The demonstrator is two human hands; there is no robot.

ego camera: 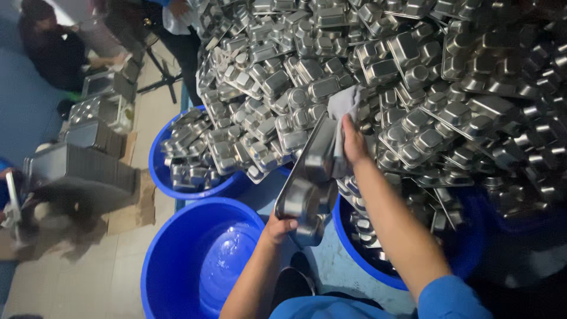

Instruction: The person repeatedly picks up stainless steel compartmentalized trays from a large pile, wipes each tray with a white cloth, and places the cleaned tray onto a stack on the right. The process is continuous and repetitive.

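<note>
There is a single view, from a camera worn on the person's head. It looks steeply down and forward over the person's own forearms, close enough that the left hand [277, 227] and right hand [353, 142] sit near the middle of the frame. The lower edge catches blue sleeves — the upper part faces a heap of steel trays [413, 77]. Blue tubs [177, 254] lie below, and the floor [71, 277] runs off to the left, where other people sit farther away.

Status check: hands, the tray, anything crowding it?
Left hand grips steel tray at its lower edge. Right hand presses grey cloth on it. Tray pile close behind.
</note>
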